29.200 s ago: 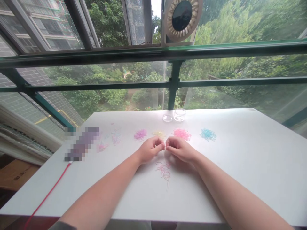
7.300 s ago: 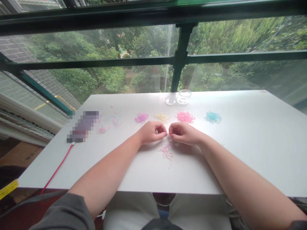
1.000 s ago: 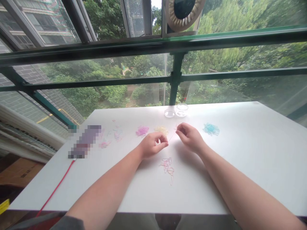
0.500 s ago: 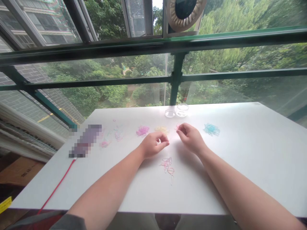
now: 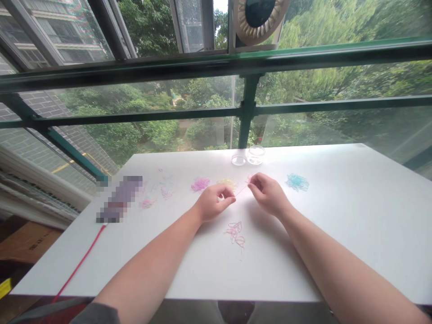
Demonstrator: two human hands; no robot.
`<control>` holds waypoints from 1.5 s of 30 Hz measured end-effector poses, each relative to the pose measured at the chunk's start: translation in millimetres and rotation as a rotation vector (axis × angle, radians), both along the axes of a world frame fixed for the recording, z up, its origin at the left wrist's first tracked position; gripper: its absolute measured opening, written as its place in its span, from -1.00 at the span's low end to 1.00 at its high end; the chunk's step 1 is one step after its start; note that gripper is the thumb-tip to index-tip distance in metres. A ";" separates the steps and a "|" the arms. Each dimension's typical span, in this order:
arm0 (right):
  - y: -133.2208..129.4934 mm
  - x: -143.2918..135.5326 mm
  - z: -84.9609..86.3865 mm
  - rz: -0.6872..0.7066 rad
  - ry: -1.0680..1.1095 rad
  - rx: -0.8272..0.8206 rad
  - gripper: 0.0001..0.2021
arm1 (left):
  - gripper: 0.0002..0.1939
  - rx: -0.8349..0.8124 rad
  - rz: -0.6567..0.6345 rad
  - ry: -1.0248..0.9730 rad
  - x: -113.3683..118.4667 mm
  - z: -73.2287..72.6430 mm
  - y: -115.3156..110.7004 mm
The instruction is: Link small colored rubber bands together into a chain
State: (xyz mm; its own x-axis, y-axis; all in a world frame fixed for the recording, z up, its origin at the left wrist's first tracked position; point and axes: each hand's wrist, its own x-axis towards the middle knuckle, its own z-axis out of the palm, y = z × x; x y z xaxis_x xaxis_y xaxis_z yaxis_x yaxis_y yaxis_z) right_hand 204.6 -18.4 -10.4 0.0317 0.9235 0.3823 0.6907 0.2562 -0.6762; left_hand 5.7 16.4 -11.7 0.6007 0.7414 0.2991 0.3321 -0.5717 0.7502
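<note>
Between my two hands runs a thin pink rubber band (image 5: 241, 188), drawn taut. My left hand (image 5: 212, 202) pinches one end of it between thumb and fingertips; my right hand (image 5: 268, 193) pinches the other, fingers curled. Just below them on the table lies a loose cluster of pink rubber bands (image 5: 235, 233). Beyond the left hand is a yellow pile (image 5: 227, 183), partly covered by that hand. A purple pile (image 5: 200, 184) sits to its left, and a blue pile (image 5: 297, 182) lies right of my right hand. Some pink bands (image 5: 249, 178) show behind the right fingers.
At the white table's (image 5: 202, 274) far edge stand a clear round container (image 5: 256, 155) and a clear ring-like lid (image 5: 239, 160). More mixed bands (image 5: 166, 192) lie at the left, near a pixelated object (image 5: 119, 198) with a red cord (image 5: 81, 261). Window railing borders the back.
My left hand has shifted slightly left, and the pink band between the hands now shows as a straight line. The right hand has hardly moved.
</note>
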 end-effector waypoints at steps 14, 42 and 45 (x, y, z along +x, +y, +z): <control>0.6 1.7 0.9 -0.005 -0.015 0.000 -0.92 | -0.90 -0.011 -0.029 -0.019 0.9 1.8 -2.5; 1.7 19.4 3.9 0.067 0.031 -0.009 -0.91 | -0.83 0.011 0.374 -0.240 -4.9 -5.7 12.8; 1.2 18.9 4.2 0.060 0.051 -0.010 -0.92 | -0.79 -0.021 0.441 -0.277 -8.1 -7.3 17.8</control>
